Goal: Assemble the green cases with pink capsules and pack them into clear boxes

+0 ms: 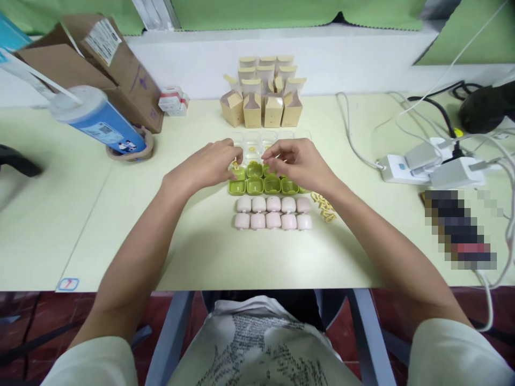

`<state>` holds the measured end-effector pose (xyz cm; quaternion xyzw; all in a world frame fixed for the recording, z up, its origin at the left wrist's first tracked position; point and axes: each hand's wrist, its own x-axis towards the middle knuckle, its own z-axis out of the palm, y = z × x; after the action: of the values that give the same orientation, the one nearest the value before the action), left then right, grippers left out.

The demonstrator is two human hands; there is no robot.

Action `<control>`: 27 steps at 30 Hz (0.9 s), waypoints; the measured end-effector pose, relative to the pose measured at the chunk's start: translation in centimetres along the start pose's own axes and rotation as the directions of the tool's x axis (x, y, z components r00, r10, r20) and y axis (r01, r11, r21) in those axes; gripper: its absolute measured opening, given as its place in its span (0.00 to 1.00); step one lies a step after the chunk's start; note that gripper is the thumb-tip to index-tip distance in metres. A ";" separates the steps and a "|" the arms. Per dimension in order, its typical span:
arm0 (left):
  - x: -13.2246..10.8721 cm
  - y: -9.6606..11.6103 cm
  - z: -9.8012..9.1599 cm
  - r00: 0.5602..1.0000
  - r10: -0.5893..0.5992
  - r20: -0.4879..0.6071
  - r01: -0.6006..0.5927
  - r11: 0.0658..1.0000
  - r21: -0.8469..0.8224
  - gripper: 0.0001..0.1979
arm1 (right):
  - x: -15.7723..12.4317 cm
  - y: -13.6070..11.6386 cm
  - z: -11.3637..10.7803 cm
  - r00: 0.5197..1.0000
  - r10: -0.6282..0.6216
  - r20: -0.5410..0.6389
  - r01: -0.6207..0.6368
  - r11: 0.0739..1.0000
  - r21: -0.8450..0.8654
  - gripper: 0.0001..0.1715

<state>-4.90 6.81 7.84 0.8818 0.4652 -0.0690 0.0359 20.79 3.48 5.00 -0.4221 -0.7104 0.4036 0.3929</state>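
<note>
My left hand (213, 163) is at the left end of the green cups, thumb and forefinger closed on a small yellow piece (235, 164). Over the right part of the back row, my right hand (300, 161) has its fingers curled and pinched; what they hold, if anything, is too small to make out. The small open green cups (255, 186) stand in two rows, partly covered by my hands. Behind them are clear plastic cups (252, 150), some with yellow bits inside. Nearer me lie two rows of pale pink rounded cases (273, 220). Loose yellow pieces (325, 208) lie beneath my right forearm.
Several open small cardboard boxes (252, 111) stand against the wall. At left are a large carton (137, 86), a blue tub (108, 126) and a small white-and-red box (174, 102). A power strip (426, 167) with cables and a pixelated object (458, 228) occupy the right.
</note>
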 end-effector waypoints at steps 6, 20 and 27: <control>0.2 -0.1 -0.1 0.999 0.039 0.037 -0.039 0.999 0.011 0.17 | -1.0 -0.4 1.9 0.948 -0.247 0.199 0.303 0.893 -0.332 0.13; 0.0 0.8 -1.3 0.997 -0.056 -0.043 0.054 0.997 -0.048 0.11 | -2.9 0.8 6.6 0.838 -0.291 0.461 0.521 0.676 -0.521 0.34; -0.1 0.7 -1.5 0.994 -0.049 -0.096 0.043 0.997 -0.064 0.13 | -2.8 0.5 6.5 0.859 -0.297 0.417 0.478 0.759 -0.443 0.32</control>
<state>-4.19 6.54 9.28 0.8715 0.4886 -0.0121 0.0388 16.06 -0.45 1.54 -0.2839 -0.9204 0.1623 0.2145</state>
